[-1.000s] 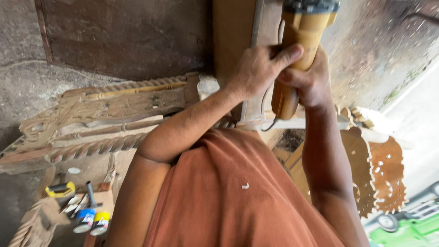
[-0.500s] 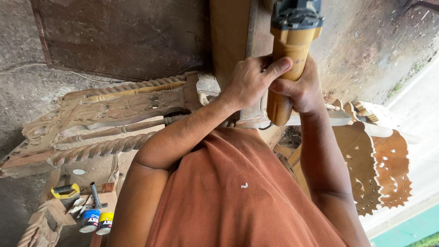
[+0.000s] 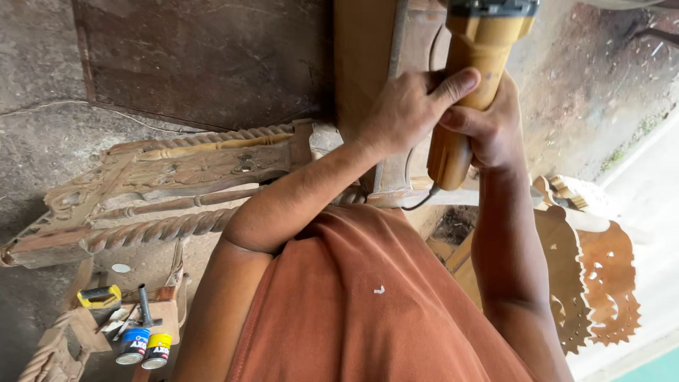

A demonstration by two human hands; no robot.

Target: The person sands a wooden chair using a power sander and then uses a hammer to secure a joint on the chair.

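Both hands are wrapping around the yellow handle of a power tool [image 3: 472, 78], holding it up against a tall wooden panel [image 3: 368, 64]. The left hand [image 3: 414, 106] is closing over the handle from the left side, its thumb lying flat across the yellow casing. The right hand [image 3: 488, 124] is gripping the same handle from the other side, fingers curled tight and touching the left thumb. The tool's dark head is sitting at the top edge of the view, so its working end is hard to make out. A thin dark cord [image 3: 421, 201] is trailing from the bottom of the handle.

The person is wearing a rust-orange shirt [image 3: 368, 304], which is filling the lower middle of the view. Off to the left, carved furniture parts with twisted rope-like spindles [image 3: 159, 230] are lying on the dusty ground. Near the lower left corner, two small cans, one with a blue band [image 3: 133, 345] and one with a yellow band [image 3: 158, 350], are standing just beside each other, with a yellow tape measure [image 3: 99, 296] near them. On the right, fretwork-cut wooden pieces [image 3: 601, 276] are leaning together.
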